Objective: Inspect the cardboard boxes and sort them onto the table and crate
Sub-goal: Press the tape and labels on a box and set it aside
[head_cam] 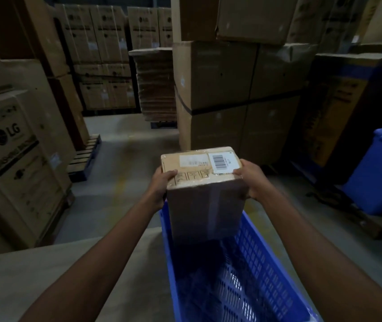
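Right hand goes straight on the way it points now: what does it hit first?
The box it grips: the right hand angles inward against its side. Past it stand stacked cartons, though depth is unclear.

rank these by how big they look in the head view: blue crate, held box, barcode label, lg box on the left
1. blue crate and LG box: look alike; the crate is nearer and cut off by the frame, so unranked.
2. held box
3. barcode label, smallest
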Available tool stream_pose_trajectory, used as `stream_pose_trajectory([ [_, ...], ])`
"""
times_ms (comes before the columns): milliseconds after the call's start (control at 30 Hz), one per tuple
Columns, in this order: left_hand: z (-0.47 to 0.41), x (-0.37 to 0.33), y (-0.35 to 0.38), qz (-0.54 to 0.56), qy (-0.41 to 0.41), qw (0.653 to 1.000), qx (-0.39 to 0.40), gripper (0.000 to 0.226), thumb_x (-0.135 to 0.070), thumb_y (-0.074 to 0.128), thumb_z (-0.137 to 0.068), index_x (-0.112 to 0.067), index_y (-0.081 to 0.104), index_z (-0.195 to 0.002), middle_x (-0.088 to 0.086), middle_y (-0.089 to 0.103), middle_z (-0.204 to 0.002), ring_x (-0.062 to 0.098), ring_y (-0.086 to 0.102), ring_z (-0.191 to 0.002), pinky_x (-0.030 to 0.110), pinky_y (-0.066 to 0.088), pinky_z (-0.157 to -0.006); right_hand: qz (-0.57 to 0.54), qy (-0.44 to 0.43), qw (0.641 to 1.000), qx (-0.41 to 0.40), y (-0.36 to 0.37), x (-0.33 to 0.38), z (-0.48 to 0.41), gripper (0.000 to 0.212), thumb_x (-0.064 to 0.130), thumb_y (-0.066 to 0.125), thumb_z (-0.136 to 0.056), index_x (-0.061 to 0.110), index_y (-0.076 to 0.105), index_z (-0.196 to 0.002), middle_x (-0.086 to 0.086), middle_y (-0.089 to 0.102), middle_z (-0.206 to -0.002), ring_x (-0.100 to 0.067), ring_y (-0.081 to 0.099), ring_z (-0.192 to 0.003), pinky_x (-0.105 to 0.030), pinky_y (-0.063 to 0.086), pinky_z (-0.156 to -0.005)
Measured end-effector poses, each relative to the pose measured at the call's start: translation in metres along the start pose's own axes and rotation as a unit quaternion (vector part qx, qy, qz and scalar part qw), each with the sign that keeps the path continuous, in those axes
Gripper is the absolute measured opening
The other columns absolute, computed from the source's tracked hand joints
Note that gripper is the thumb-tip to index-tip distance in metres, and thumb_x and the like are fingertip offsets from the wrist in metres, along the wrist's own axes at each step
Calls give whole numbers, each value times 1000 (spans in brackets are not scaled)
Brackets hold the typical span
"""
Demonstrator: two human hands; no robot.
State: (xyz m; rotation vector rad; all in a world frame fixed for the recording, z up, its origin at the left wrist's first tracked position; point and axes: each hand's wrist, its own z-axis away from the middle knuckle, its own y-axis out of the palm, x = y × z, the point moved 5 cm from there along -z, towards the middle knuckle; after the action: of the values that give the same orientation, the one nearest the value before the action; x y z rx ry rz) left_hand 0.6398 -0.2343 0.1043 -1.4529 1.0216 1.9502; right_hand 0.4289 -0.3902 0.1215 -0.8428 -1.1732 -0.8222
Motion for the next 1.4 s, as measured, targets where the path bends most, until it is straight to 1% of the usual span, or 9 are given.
stream_pose_trajectory([
  [233,-32,75,-15,-11,-57,998,-33,35,-8,51,-100,-15,49,-135,17,68,-121,27,72,-99,38,60,-76,54,4,999,1,8,-63,-32,21,0,54,-97,19,58,-103,2,68,-109,-3,61,-84,-20,46,-62],
  [333,-34,95,-19,-14,-61,997,-47,28,-8,50,-101,-19,52,-127,16,69,-120,25,71,-97,38,59,-79,51,4,999,16,11,-87,-36,18,6,53,-100,21,59,-107,-1,68,-110,-13,64,-94,-35,54,-81],
  [400,-37,101,-22,-11,-56,997,-49,27,-10,50,-102,-19,53,-127,15,69,-119,24,72,-97,38,59,-81,76,-9,997,19,13,-93,-40,31,14,53,-101,23,56,-130,2,65,-115,-21,64,-107,-49,54,-94],
  [500,-47,96,-31,-126,-7,990,-63,39,-14,55,-99,-18,47,-137,13,65,-128,23,68,-107,40,58,-89,187,-45,981,14,15,-94,-52,41,37,49,-93,27,53,-132,-3,65,-127,-29,63,-112,-53,51,-96],
  [600,-47,74,-31,-477,162,856,-114,57,-33,50,-99,-12,35,-150,14,43,-152,31,41,-139,51,36,-114,396,-109,911,-44,20,-84,-47,49,40,46,-100,27,43,-147,-11,42,-155,-35,41,-139,-56,39,-109],
  [667,-38,67,-9,-584,245,770,-75,65,-44,34,-101,-12,24,-157,9,23,-164,26,16,-152,46,13,-123,460,-180,868,-51,32,-73,-37,53,41,42,-105,26,35,-155,-7,26,-165,-30,22,-152,-58,26,-116],
  [867,-40,89,13,-740,187,646,10,71,-61,17,-100,-19,21,-158,9,16,-166,26,13,-153,55,13,-121,531,-248,810,4,62,-89,-18,78,57,8,-94,18,39,-155,-11,32,-163,-29,24,-153,-56,12,-121],
  [1133,-34,80,19,-746,132,649,68,71,-60,20,-102,-18,13,-160,9,5,-168,26,3,-154,58,5,-121,570,-189,800,17,60,-74,3,60,52,24,-107,25,21,-161,-10,11,-169,-29,3,-156,-58,3,-122],
  [1400,47,45,85,-631,346,664,202,89,-71,6,-86,-22,9,-160,6,3,-167,22,0,-154,53,9,-121,467,-181,845,-187,2,-58,131,62,47,45,-103,19,32,-157,-19,15,-167,-35,15,-154,-54,25,-119],
])
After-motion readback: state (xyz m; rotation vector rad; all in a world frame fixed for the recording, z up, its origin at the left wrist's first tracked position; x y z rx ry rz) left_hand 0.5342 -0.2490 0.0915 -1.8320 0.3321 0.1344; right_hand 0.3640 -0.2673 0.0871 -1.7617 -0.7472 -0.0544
